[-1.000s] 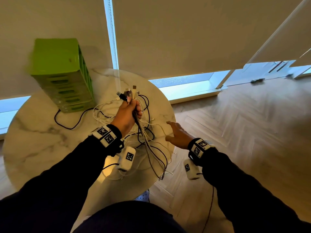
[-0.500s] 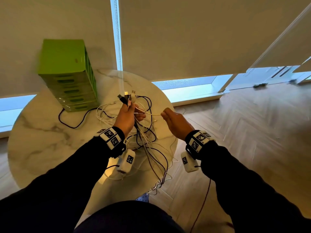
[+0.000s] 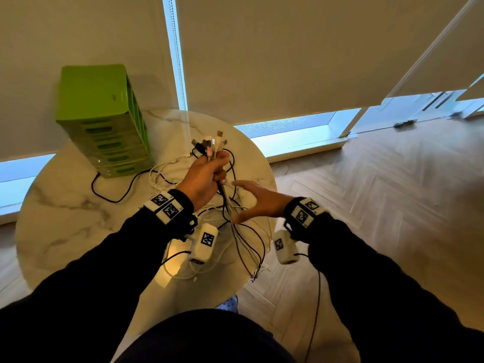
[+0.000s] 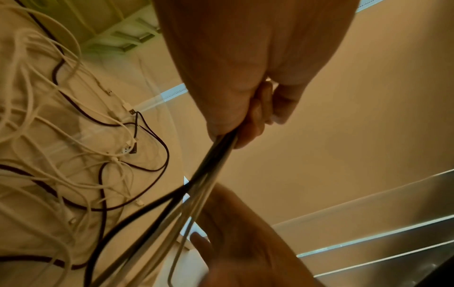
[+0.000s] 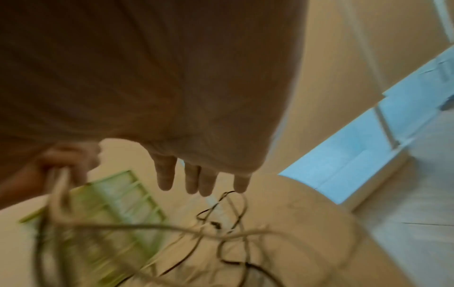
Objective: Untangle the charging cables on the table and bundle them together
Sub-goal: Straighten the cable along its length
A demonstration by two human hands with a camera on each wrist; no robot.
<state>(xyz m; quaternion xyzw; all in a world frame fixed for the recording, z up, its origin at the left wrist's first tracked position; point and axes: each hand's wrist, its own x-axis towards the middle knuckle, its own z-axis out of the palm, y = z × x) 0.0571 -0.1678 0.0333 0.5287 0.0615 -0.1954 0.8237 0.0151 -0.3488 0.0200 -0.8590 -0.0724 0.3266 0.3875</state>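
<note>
Left hand fisted round cable bunch, plugs upward to align ends; right hand spread, empty, beside trailing strands above table.

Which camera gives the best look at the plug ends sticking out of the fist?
The head view: the plug ends fan out above the left hand. Neither wrist view shows them, only cords trailing below the fist.
</note>
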